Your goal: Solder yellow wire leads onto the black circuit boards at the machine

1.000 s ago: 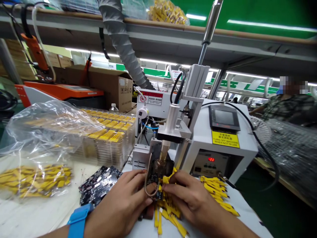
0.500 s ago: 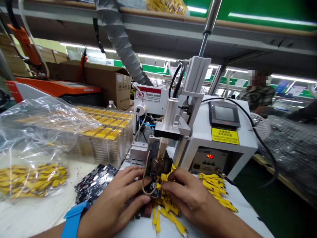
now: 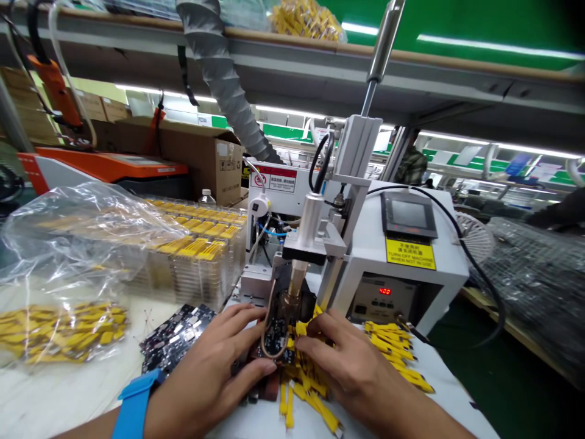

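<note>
A dark circuit board (image 3: 276, 334) lies beneath the machine's hot-press head (image 3: 292, 300). My left hand (image 3: 208, 363), with a blue wrist strap, closes its thumb and forefinger on the board's left side. A bent metal tube loops over the board in front of those fingertips. From the right, my right hand (image 3: 354, 360) pinches a yellow flex cable (image 3: 300, 329) at the board's right edge; the fingertips partly hide it. Loose yellow flex cables (image 3: 320, 410) lie below and between the hands. Left of my left hand sits a pile of dark circuit boards (image 3: 176, 335).
More yellow cables (image 3: 397, 353) lie to the right, before the white machine housing (image 3: 443, 225) with its lit red digits. Stacked clear trays (image 3: 205, 274) and a plastic bag (image 3: 68, 268) of yellow pieces stand left. A grey duct (image 3: 223, 79) hangs overhead.
The view has shifted slightly. My left forefinger has drawn back a little from the board, baring more of it. The person in the background has moved left behind the machine.
</note>
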